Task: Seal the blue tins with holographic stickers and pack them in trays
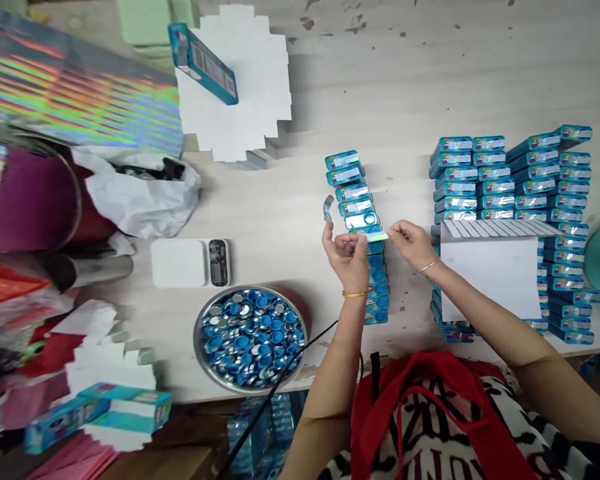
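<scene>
Both hands are over a row of small blue boxes (350, 193) on the table. A short shiny sticker strip (377, 236) stretches between them, above one box of the row. My left hand (349, 260) pinches its left end between thumb and fingers. Another curved silvery strip (329, 208) clings to the tip of my raised left index finger. The strip's right end is pinched by my right hand (414, 247), fingers closed. Just above the hands, one box (361, 221) shows a white face with a round blue ring. My left wrist partly covers the lower boxes.
A metal bowl (300, 333) of blue and silver caps stands left of my left forearm, a black cable crossing it. White sheets (490, 280) lie on stacked blue boxes (493, 173) at right. A digital scale (177, 263) and a stepped white stack (255, 73) are further left.
</scene>
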`<action>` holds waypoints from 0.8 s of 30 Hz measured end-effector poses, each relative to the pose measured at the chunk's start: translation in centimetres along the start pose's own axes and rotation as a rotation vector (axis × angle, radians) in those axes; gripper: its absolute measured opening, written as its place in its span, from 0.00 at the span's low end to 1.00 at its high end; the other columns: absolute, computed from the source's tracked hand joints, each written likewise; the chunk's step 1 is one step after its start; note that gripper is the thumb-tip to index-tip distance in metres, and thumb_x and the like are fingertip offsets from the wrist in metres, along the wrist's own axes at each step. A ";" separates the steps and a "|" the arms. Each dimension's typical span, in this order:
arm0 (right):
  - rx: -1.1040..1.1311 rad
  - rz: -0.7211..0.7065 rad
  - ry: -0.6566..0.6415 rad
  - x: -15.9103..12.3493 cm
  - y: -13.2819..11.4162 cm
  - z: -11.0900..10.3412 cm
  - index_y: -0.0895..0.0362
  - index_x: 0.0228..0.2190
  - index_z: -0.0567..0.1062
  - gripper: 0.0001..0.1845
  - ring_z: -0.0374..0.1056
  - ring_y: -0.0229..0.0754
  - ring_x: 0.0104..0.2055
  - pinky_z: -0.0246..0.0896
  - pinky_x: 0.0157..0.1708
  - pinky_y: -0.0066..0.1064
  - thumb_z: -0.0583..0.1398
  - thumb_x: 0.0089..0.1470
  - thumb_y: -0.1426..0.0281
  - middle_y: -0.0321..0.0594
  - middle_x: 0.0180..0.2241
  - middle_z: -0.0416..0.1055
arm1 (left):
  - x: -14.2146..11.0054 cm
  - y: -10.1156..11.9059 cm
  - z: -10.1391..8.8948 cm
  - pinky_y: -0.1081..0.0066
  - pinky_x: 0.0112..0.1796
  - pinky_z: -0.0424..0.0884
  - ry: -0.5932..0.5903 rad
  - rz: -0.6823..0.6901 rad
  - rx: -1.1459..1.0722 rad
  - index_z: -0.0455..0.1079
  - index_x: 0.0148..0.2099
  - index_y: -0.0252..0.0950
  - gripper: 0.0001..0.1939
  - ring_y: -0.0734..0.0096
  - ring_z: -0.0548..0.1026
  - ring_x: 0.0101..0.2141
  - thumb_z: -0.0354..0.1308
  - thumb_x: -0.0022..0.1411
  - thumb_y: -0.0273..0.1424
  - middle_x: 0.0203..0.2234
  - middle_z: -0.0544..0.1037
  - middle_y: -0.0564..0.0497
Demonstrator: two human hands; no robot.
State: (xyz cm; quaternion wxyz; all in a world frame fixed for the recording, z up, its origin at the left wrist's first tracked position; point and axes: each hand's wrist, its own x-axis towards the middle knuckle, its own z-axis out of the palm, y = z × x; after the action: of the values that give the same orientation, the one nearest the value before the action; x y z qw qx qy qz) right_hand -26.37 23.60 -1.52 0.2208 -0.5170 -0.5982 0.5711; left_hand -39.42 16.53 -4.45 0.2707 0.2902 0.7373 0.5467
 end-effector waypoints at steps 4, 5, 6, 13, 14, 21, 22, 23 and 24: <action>-0.200 0.004 -0.007 3.2 -0.3 0.7 0.55 0.24 0.68 0.14 0.60 0.38 0.29 0.55 0.33 0.30 0.57 0.60 0.63 0.34 0.24 0.65 | 2.8 -1.0 0.7 0.68 0.39 0.73 0.065 0.052 0.099 0.47 0.72 0.39 0.40 0.69 0.75 0.34 0.59 0.62 0.31 0.33 0.75 0.52; -0.238 0.023 -0.012 3.8 -0.3 0.8 0.55 0.24 0.68 0.14 0.60 0.38 0.29 0.54 0.32 0.30 0.57 0.60 0.64 0.34 0.24 0.66 | 3.3 -1.3 1.0 0.66 0.41 0.73 0.071 0.061 0.122 0.47 0.72 0.38 0.40 0.68 0.76 0.34 0.59 0.61 0.30 0.32 0.76 0.52; -0.268 0.043 -0.015 4.4 -0.2 0.9 0.55 0.24 0.69 0.13 0.61 0.39 0.29 0.54 0.32 0.30 0.57 0.60 0.65 0.35 0.24 0.67 | 3.7 -1.5 1.2 0.65 0.43 0.73 0.076 0.066 0.143 0.48 0.72 0.38 0.41 0.68 0.76 0.34 0.60 0.60 0.29 0.32 0.76 0.52; -0.275 0.056 -0.012 6.4 1.0 1.2 0.54 0.20 0.66 0.16 0.60 0.38 0.29 0.54 0.32 0.30 0.60 0.57 0.67 0.34 0.23 0.66 | 4.3 -3.1 1.7 0.63 0.48 0.71 0.095 0.052 0.217 0.49 0.71 0.37 0.39 0.71 0.74 0.33 0.59 0.60 0.29 0.31 0.76 0.55; -0.228 0.051 -0.021 6.4 1.1 1.2 0.54 0.20 0.65 0.16 0.60 0.37 0.29 0.54 0.32 0.29 0.60 0.57 0.66 0.34 0.22 0.65 | 4.4 -3.2 1.6 0.63 0.48 0.71 0.088 0.055 0.215 0.49 0.71 0.36 0.40 0.71 0.74 0.32 0.59 0.60 0.29 0.31 0.77 0.55; -0.207 0.108 -0.031 6.8 2.0 1.0 0.55 0.19 0.66 0.17 0.59 0.37 0.28 0.54 0.32 0.30 0.61 0.56 0.64 0.33 0.20 0.64 | 4.5 -2.6 1.7 0.61 0.48 0.69 0.077 0.076 0.288 0.49 0.72 0.41 0.41 0.70 0.74 0.32 0.59 0.60 0.28 0.31 0.78 0.55; -0.233 0.109 -0.025 6.9 2.0 1.1 0.55 0.18 0.66 0.17 0.59 0.37 0.28 0.53 0.32 0.30 0.61 0.56 0.65 0.33 0.20 0.63 | 4.5 -2.5 1.8 0.60 0.49 0.69 0.084 0.077 0.299 0.49 0.72 0.42 0.41 0.70 0.74 0.32 0.59 0.59 0.28 0.31 0.77 0.56; -0.252 0.109 -0.026 7.1 2.1 1.2 0.55 0.18 0.66 0.18 0.59 0.37 0.27 0.53 0.32 0.30 0.61 0.56 0.65 0.33 0.20 0.63 | 4.5 -2.5 1.8 0.60 0.49 0.69 0.091 0.075 0.312 0.50 0.72 0.42 0.41 0.70 0.74 0.31 0.59 0.59 0.27 0.30 0.77 0.57; -0.266 0.107 -0.030 7.2 2.1 1.3 0.55 0.18 0.66 0.17 0.59 0.37 0.27 0.53 0.31 0.30 0.61 0.56 0.65 0.33 0.19 0.63 | 4.5 -2.5 1.9 0.59 0.49 0.68 0.098 0.070 0.326 0.51 0.72 0.43 0.41 0.70 0.74 0.31 0.59 0.58 0.27 0.30 0.77 0.57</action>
State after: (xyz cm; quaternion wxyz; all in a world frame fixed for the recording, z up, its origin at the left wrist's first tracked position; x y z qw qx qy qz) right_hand -29.33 28.92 -6.11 0.1105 -0.5643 -0.6433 0.5055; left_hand -41.49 20.43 -7.76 0.1646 0.3289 0.8179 0.4425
